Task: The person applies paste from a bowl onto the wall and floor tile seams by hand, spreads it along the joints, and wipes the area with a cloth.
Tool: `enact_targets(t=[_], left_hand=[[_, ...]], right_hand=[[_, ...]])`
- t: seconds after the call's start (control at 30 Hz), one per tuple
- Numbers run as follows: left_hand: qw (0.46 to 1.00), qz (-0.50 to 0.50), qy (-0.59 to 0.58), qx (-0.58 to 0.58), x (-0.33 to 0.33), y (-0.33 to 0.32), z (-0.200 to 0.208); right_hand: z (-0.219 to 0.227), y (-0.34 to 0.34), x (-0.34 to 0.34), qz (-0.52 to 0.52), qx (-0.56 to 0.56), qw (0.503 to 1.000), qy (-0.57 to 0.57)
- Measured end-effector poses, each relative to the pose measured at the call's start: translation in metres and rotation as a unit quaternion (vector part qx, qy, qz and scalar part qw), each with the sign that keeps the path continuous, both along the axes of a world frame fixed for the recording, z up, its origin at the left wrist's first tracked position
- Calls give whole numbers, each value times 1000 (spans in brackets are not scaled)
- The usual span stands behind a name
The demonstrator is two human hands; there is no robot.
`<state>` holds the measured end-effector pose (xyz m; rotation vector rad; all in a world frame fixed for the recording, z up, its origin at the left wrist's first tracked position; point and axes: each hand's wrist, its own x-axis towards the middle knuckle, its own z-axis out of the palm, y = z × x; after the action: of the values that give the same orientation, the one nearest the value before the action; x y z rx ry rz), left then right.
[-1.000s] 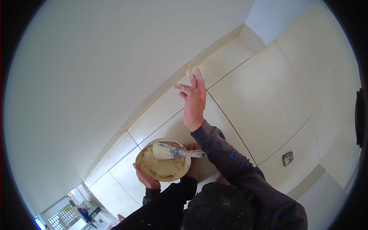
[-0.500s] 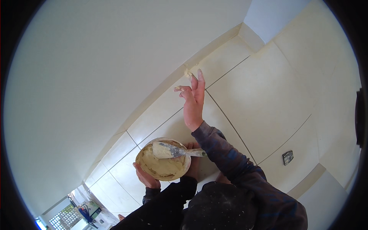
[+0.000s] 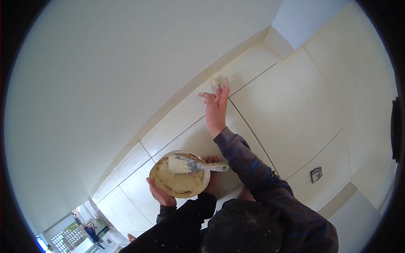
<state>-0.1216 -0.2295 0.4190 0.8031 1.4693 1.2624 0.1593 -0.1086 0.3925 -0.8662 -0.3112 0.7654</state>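
My left hand (image 3: 159, 194) cups the left side of a round bowl (image 3: 206, 186), its fingers lying along the outer wall. Pale cream paste (image 3: 177, 182) coats the inside of the bowl. Across the rim lies a putty knife (image 3: 190, 166), its smeared blade over the paste and its handle pointing right; neither hand touches it. My right hand (image 3: 216, 110) reaches forward over the floor beside the wall's baseboard (image 3: 236, 53). Its fingers are spread, with a dab of paste (image 3: 216, 82) on one fingertip and smears on others. Between the fingers nothing else shows.
A plain white wall (image 3: 105, 80) runs along the left and meets a corner at the far right. Large cream tiles (image 3: 287, 114) make up the floor. A small dark square object (image 3: 316, 174) lies at the right. Further items (image 3: 97, 230) stand at the lower left.
My right hand has drawn back slightly from the baseboard, toward me and to the right. The bowl, putty knife and left hand stay nearly as they were.
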Motion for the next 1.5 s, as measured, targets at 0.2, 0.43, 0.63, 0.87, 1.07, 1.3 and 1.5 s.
enact_targets(t=[0.2, 0.43, 0.63, 0.87, 1.07, 1.3, 1.5], left_hand=[[1000, 24, -4, -9, -21, -2, 14], [997, 70, -7, 14, -61, -25, 18], [992, 113, -29, 50, -110, -53, 24], [969, 220, -105, 45, -170, -90, 46], [946, 302, -92, 72, -212, -105, 63], [936, 334, -87, 62, -251, -107, 51], [919, 387, -56, 57, -264, -82, 66]], right_hand=[[12, 5, -24, 49, 40, 998, 20], [21, 8, 6, 11, -47, 998, -36], [37, -20, -47, 31, 8, 998, -55], [7, -68, -71, 6, -121, 871, -477], [6, -27, -81, 3, -323, 553, -768], [-2, 9, -157, 43, -372, 460, -805], [24, 29, -283, 123, -307, 597, -731]])
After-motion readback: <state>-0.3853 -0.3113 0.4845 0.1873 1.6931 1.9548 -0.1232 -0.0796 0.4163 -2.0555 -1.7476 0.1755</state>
